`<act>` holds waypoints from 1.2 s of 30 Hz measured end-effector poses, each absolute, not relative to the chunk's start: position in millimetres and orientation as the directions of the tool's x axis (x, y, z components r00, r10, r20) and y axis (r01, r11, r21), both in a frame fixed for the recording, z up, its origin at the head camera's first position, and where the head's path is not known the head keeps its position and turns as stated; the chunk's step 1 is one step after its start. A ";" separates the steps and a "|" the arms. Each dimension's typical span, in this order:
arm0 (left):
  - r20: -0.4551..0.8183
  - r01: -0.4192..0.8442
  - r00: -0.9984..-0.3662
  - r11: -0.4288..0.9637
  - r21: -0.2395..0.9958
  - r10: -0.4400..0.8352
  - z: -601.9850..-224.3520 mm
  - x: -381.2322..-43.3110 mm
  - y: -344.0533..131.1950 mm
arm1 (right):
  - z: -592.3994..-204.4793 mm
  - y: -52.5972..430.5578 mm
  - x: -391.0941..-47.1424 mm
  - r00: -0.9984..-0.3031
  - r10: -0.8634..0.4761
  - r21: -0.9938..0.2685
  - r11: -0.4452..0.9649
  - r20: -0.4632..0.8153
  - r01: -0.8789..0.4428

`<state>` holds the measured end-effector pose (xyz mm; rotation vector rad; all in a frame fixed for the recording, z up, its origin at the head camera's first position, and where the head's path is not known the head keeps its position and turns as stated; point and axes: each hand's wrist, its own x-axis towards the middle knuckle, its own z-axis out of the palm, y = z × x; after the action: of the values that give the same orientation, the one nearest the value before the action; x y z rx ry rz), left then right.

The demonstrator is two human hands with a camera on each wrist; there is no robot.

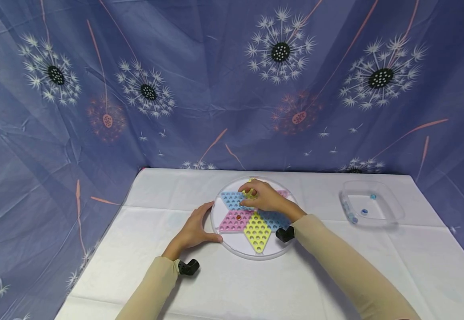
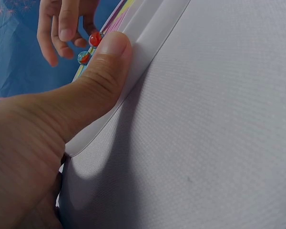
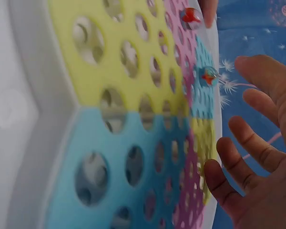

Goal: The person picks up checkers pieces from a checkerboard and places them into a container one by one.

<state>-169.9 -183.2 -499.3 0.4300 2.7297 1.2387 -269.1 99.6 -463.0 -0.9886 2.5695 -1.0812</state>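
A round white Chinese checkers board (image 1: 234, 246) lies on the table, its star of yellow, pink and blue sections full of holes. My left hand (image 1: 194, 229) rests spread against its left rim, with the thumb (image 2: 102, 71) along the side wall. Over the blue and yellow sections hovers my right hand (image 1: 266, 195), its fingers loosely bent and apart. In the right wrist view nothing lies between them. A clear marble with red inside (image 3: 191, 18) sits on the pink section. Near my right thumb, a clear teal-and-orange marble (image 3: 209, 75) stands on the blue section.
A clear plastic tub (image 1: 392, 213) stands at the right of the white-covered table (image 1: 240, 289), with several blue marbles (image 1: 364, 212) in it. Behind the table hangs a blue cloth (image 1: 216, 89) with a dandelion print.
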 end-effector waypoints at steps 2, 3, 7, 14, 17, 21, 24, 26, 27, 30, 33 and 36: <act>0.015 0.210 -0.953 0.624 0.753 0.303 -499.7 -170.1 -183.3 | -464.5 97.3 -267.8 -0.762 -0.644 -0.686 0.526 0.065 -0.503; 0.015 0.211 -0.952 0.624 0.753 0.304 -499.8 -170.1 -183.4 | -464.9 96.3 -267.0 -0.760 -0.647 -0.685 0.528 0.060 -0.503; 0.018 0.215 -0.952 0.623 0.752 0.307 -500.1 -170.1 -183.6 | -466.4 93.7 -265.2 -0.761 -0.648 -0.674 0.549 0.031 -0.495; 0.019 0.212 -0.953 0.619 0.756 0.304 -498.7 -169.6 -183.4 | -470.3 92.4 -265.0 -0.739 -0.670 -0.613 0.555 0.070 -0.562; 0.013 0.208 -0.953 0.620 0.756 0.304 -498.3 -169.6 -183.5 | -470.7 93.3 -264.7 -0.722 -0.685 -0.600 0.538 0.100 -0.593; 0.012 0.211 -0.952 0.625 0.752 0.306 -498.7 -169.9 -183.7 | -470.5 93.5 -264.3 -0.715 -0.689 -0.599 0.524 0.121 -0.606; 0.013 0.212 -0.952 0.625 0.751 0.306 -498.7 -169.9 -183.7 | -471.1 93.1 -264.6 -0.714 -0.688 -0.604 0.517 0.129 -0.607; 0.011 0.209 -0.952 0.625 0.752 0.306 -498.7 -169.7 -183.7 | -472.4 93.0 -265.1 -0.714 -0.688 -0.609 0.512 0.131 -0.606; 0.009 0.208 -0.952 0.626 0.752 0.305 -498.6 -169.5 -183.7 | -473.1 93.0 -265.2 -0.712 -0.690 -0.609 0.510 0.134 -0.608; 0.005 0.204 -0.953 0.627 0.752 0.304 -498.7 -169.2 -183.8 | -474.7 92.8 -265.9 -0.706 -0.694 -0.607 0.502 0.142 -0.615; 0.006 0.204 -0.953 0.626 0.752 0.303 -498.8 -169.2 -183.9 | -473.9 92.9 -265.3 -0.701 -0.697 -0.602 0.498 0.150 -0.624; 0.003 0.202 -0.953 0.626 0.754 0.303 -498.8 -169.2 -184.3 | -472.6 92.9 -264.7 -0.698 -0.699 -0.598 0.497 0.154 -0.629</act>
<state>-169.2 -184.3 -498.8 0.4246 2.7193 1.2374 -264.7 92.9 -472.6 -1.1683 2.6226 -0.9784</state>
